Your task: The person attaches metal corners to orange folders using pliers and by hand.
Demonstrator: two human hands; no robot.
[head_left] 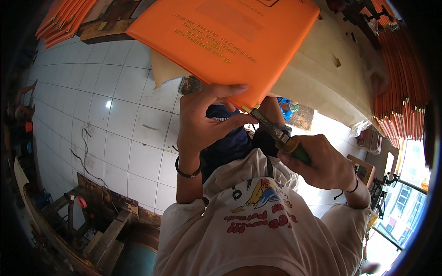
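Note:
An orange folder (271, 60) with gold print on its cover lies over the edge of the work table, one corner pointing toward me. My left hand (198, 119) grips that corner, index finger on the cover and thumb stretched toward the tip. A small gold metal corner piece (247, 109) sits at the tip. My right hand (320, 158) is closed around the green handle of a pair of pliers (276, 132). The jaws of the pliers meet the corner piece; whether they are clamped on it is hard to see.
Brown paper (331, 69) covers the table. Orange folders with gold corners stand in a long stack (400, 87) at the right, and another stack (64, 20) is at the far left. A wooden frame (110, 239) stands low on the left, near a cable (85, 156) on the tiled floor.

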